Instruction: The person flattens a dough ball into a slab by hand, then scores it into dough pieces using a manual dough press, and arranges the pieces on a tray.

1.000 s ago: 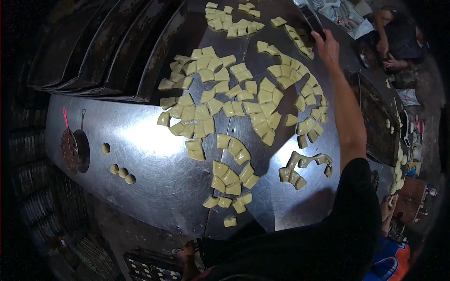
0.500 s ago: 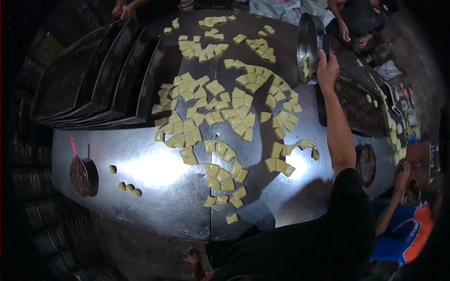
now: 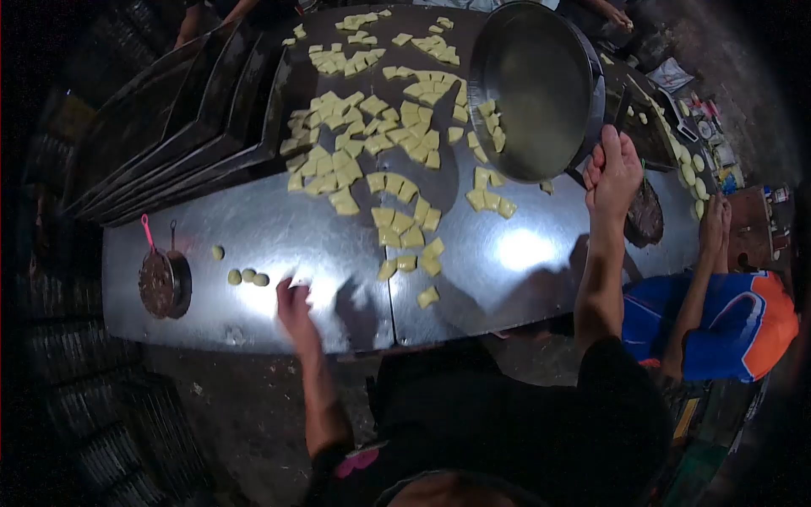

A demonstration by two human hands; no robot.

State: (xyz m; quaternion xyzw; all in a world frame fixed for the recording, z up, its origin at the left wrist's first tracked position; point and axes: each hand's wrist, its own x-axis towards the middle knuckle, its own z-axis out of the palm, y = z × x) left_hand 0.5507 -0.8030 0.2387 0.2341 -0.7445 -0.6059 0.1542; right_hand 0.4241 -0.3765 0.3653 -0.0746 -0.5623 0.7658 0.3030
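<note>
My right hand (image 3: 615,173) is closed round the handle of a large round metal pan (image 3: 541,89). The pan is tilted, and a few pale green dough pieces (image 3: 492,125) lie at its left side. Many flat, cut dough pieces (image 3: 336,165) are spread over the metal table (image 3: 338,253). Above the table's front left part is my left hand (image 3: 296,308), slightly blurred, its fingers apart and nothing in them. To its left sit several small dough balls (image 3: 247,275).
Large dark trays (image 3: 182,127) stand stacked at the left. A bowl of brown filling (image 3: 158,283) with a pink-handled tool is at the front left, another bowl (image 3: 644,215) at the right. A co-worker in blue and orange (image 3: 726,325) is at the right edge.
The pan has swung left and closer, its inside now facing up more. My left hand has come over the table's front left. The view has shifted, and one curved dough strip is now out of sight.
</note>
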